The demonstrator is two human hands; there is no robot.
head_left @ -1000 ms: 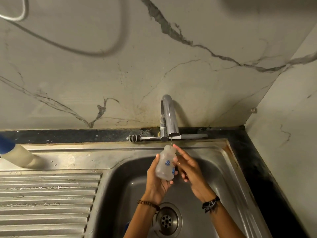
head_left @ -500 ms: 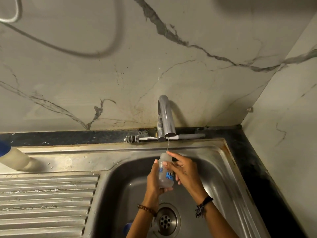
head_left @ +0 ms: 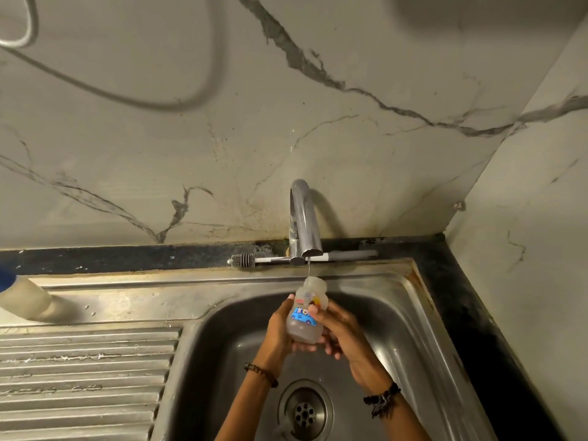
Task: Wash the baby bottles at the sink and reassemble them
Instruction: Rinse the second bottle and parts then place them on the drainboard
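Item 1. White container with a blue cap (head_left: 19, 297): lying at the far left edge of the surface, on the flat steel rim behind the ribbed drainboard (head_left: 82, 377); cut off by the frame.

Item 2. Bottle brush (head_left: 243, 260): lying along the dark back ledge of the surface, bristle head to the left, its handle passing behind the tap base toward the right.

Item 3. Left hand (head_left: 280, 326): fingers curled round the left side and underside of the baby bottle, gripping it; beaded band on the wrist.

Item 4. Baby bottle (head_left: 306, 313): translucent, with a blue car print, no teat or cap fitted. Held roughly upright, leaning slightly, over the back part of the sink basin (head_left: 397, 329), open mouth directly under the spout. Some water shows in its lower part.

Item 5. Tap (head_left: 304, 218): chrome, curved, mounted at the back edge of the sink. A thin stream of water (head_left: 308, 268) falls from it into the bottle mouth.

Item 6. Drain (head_left: 304, 413): round strainer in the basin floor, nearer than the hands.

Item 7. Right hand (head_left: 337, 329): fingers wrapped on the right side of the bottle, thumb across the print, gripping it; dark thread band on the wrist.
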